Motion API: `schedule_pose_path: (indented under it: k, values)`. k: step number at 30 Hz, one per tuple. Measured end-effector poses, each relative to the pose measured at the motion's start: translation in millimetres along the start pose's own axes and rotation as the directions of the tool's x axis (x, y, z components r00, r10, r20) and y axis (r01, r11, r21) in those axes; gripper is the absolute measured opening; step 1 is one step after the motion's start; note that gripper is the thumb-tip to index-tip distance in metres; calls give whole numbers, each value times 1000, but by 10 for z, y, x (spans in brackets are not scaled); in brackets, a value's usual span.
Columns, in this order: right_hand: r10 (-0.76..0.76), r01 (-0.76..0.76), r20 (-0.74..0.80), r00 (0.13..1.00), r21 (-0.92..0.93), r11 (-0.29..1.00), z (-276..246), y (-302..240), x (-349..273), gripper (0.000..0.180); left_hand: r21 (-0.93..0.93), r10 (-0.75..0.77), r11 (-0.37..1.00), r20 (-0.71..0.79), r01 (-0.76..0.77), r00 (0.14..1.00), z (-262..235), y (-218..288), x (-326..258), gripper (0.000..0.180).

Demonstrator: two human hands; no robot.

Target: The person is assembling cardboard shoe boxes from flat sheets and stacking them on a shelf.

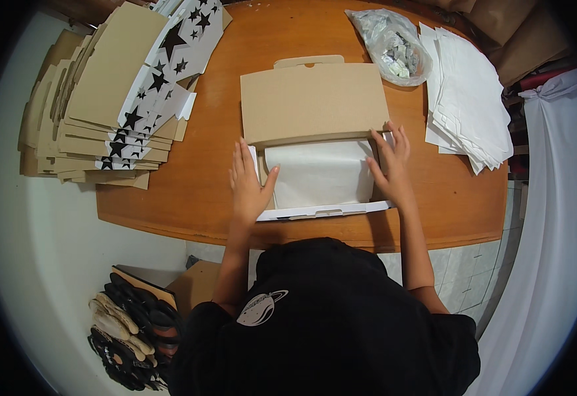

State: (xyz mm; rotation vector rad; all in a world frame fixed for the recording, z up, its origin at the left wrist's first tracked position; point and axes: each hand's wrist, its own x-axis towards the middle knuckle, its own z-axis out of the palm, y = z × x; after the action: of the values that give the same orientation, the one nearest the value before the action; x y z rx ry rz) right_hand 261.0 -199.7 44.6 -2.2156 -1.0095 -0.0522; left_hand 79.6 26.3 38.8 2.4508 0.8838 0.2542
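Observation:
In front of me on the table lies a cardboard box (315, 102), its brown lid raised and tilted back on the far side. White tissue paper (321, 173) covers the inside of its tray; whatever may lie beneath is hidden. At the box's left wall is my left hand (251, 185), fingers stretched out and thumb apart over the paper's edge. My right hand (393, 165) is at the right wall, fingers spread near the lid's corner and thumb pointing inward. Neither hand has its fingers wrapped round anything.
Flat cardboard box blanks (113, 72), some printed with black stars, are stacked at the left. A clear plastic bag (397, 53) of small packets sits at the back right, beside white paper sheets (467, 99). Several sandals (133, 330) are piled below the table's left side.

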Motion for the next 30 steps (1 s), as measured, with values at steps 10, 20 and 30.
schedule_pose_path:
  k: [10, 20, 30]
  values:
    - [270, -245, -62, 961, 260, 934, 134, 78, 249, 68, -872, 6, 489, -36, -35, 999, 6, -104, 573, 70]
    - [119, 195, -400, 909, 659, 726, 175, 211, 432, 60, -777, 282, 481, -301, -406, 911, -78, -182, 592, 86]
    - [11, 72, -189, 982, 426, 902, 157, 122, -625, 80, -537, 292, 731, -313, -422, 904, 133, -504, -327, 94]
